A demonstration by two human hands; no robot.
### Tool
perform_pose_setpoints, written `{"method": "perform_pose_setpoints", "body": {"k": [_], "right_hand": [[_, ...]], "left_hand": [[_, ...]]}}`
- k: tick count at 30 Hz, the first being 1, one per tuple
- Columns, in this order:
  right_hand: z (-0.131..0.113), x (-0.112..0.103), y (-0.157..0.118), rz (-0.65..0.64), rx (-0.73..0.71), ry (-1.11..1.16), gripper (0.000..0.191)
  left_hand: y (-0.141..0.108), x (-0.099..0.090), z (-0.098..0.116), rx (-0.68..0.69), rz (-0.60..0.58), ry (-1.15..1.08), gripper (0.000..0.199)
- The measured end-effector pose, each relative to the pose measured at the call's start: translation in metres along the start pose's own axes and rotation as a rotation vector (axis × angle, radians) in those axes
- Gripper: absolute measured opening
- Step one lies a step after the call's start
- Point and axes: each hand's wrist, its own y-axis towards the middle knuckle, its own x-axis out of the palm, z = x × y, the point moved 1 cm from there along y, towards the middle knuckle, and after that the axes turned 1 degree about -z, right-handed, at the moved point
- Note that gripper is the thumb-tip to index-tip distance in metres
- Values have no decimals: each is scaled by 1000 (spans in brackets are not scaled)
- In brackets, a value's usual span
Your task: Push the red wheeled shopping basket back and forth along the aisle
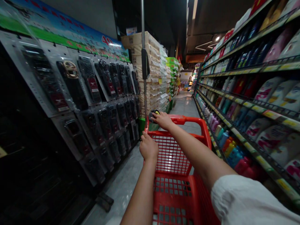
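A red plastic shopping basket (185, 174) with grid walls and a tall grey metal handle pole (142, 28) stands before me. My left hand (149, 147) is closed at the basket's left corner, around the rim just below where the pole meets it. Farther forward, my right hand (162, 120) reaches across the basket to the far left corner. Its fingers curl over a small dark rounded thing with a yellow part (153, 112), whose kind I cannot make out. A dark grip piece (145, 64) sits partway up the pole. The visible basket floor holds nothing.
To the left, a rack of packaged belts (106, 78) hangs under a printed banner (70, 29). Stacked cartons (150, 50) stand beyond it. Shelves of bottles (253, 93) line the right side. The tiled aisle floor (185, 104) runs ahead between them.
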Motion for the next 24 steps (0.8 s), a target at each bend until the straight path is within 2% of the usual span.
{"method": "perform_pose_setpoints", "body": {"k": [4, 8, 14, 18, 21, 24], "right_hand": [[9, -15, -17, -72, 58, -29, 40], [31, -22, -48, -87, 47, -41, 40], [86, -9, -108, -70, 14, -45, 50], [117, -4, -140, -131, 28, -108, 59], [130, -8, -152, -177, 22, -133, 68], [135, -15, -153, -234, 74, -166, 62]], "left_hand": [[1, -2, 1, 2, -26, -2, 55], [2, -4, 1, 1, -18, -5, 56], [3, -5, 1, 5, -13, -10, 56], [3, -5, 0, 6, -7, -3, 57], [4, -5, 0, 8, -8, 1, 57], [4, -6, 1, 13, -13, 9, 58]]}}
